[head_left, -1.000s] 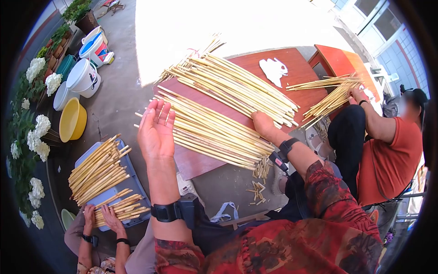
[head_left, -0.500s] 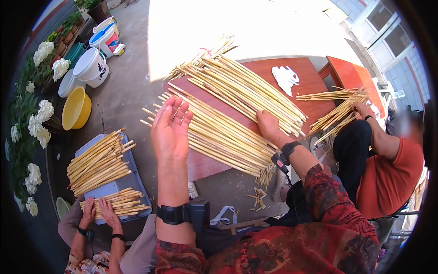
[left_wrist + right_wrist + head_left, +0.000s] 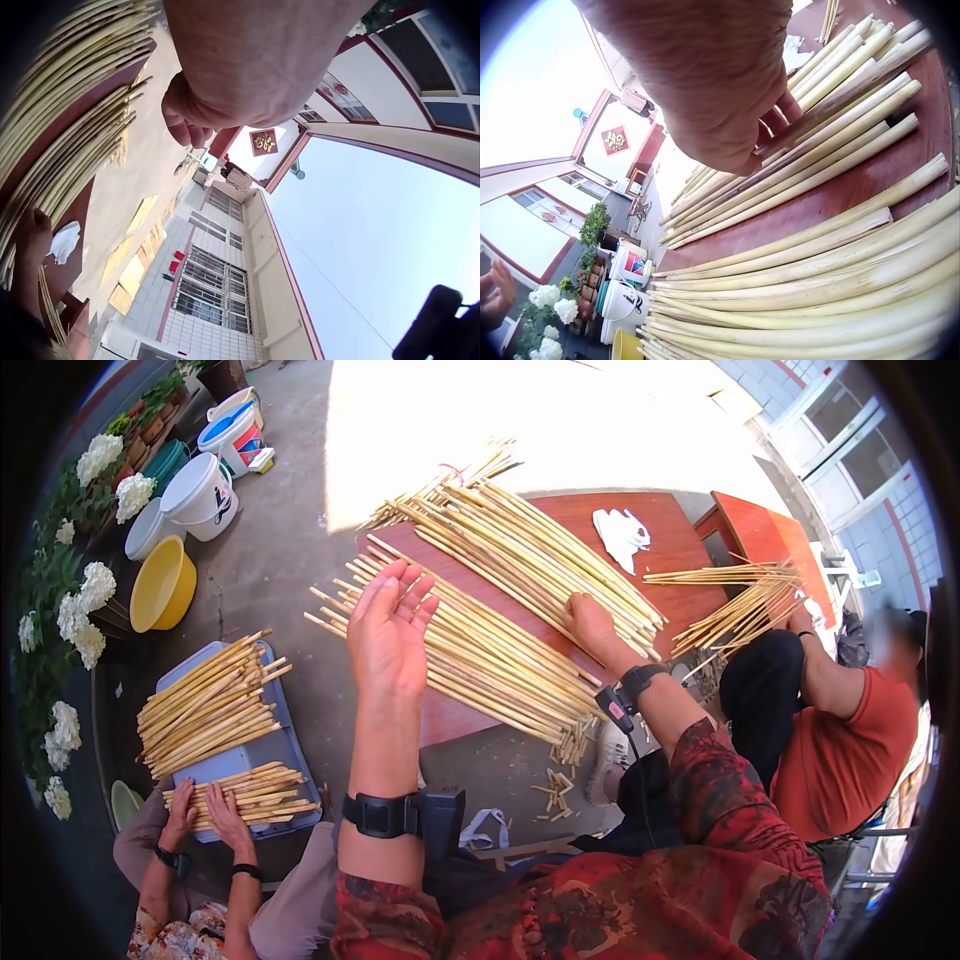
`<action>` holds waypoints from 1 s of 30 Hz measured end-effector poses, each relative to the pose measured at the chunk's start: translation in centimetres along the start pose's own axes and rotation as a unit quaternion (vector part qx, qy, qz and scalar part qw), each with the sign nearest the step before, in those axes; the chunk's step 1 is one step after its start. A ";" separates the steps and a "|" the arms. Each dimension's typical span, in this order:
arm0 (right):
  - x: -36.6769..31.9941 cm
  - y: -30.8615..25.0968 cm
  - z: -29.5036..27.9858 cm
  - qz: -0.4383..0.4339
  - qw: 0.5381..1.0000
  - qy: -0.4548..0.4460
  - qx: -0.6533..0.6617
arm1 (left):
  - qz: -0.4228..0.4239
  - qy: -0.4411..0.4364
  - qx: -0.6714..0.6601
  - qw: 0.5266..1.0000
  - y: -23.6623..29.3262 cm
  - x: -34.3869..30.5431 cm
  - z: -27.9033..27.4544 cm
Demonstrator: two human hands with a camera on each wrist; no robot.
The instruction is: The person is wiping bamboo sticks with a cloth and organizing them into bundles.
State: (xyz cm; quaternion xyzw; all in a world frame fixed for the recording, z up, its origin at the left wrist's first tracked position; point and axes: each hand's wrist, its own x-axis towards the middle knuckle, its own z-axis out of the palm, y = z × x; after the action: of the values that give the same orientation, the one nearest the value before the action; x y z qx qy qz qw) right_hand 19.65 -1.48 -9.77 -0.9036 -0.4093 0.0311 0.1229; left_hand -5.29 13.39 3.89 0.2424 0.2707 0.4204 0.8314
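Note:
Pale, peeled-looking sticks lie in two long bundles on a low red-brown table (image 3: 455,718). At the near ends of the far bundle (image 3: 530,545), my right hand (image 3: 592,622) curls its fingers over the sticks. The right wrist view shows it pinching one brownish stick (image 3: 855,96) among the paler ones. My left hand (image 3: 392,635) is raised over the near bundle (image 3: 490,650), palm up with fingers loosely bent and nothing in it. Only sky, buildings and part of the bundles stand behind that hand in the left wrist view.
Short stick offcuts (image 3: 558,792) litter the ground below the table. A white plastic bag (image 3: 620,538) lies on the tabletop. At lower left another person's hands (image 3: 222,815) rest on sticks in a blue-grey tray (image 3: 215,759). A person in orange (image 3: 850,750) handles thinner sticks at right.
My left hand has drifted right above the near bundle, staying palm up. My right hand stays at the far bundle's near ends. The head view has shifted a little.

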 end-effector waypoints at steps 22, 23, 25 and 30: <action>-12.2 -9.2 -10.5 -0.076 0.851 -0.298 0.426 | -0.004 0.032 0.017 0.999 -5.6 -1.1 2.8; -12.3 -8.6 -9.9 -0.099 0.856 -0.307 0.403 | 0.024 0.038 0.013 0.999 -4.7 -0.4 2.3; -12.4 -7.8 -9.8 -0.133 0.859 -0.315 0.380 | 0.062 0.046 0.006 0.997 -3.1 0.4 1.8; -13.1 -6.4 -10.6 -0.140 0.859 -0.312 0.381 | 0.088 0.006 -0.016 0.996 -1.4 1.8 0.5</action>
State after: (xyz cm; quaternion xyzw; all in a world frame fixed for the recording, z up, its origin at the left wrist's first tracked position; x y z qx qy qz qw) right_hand 7.91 -9.28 1.46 -0.6622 -0.5046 0.4475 0.3265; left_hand -3.26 14.11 2.97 0.2493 0.2469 0.4975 0.7934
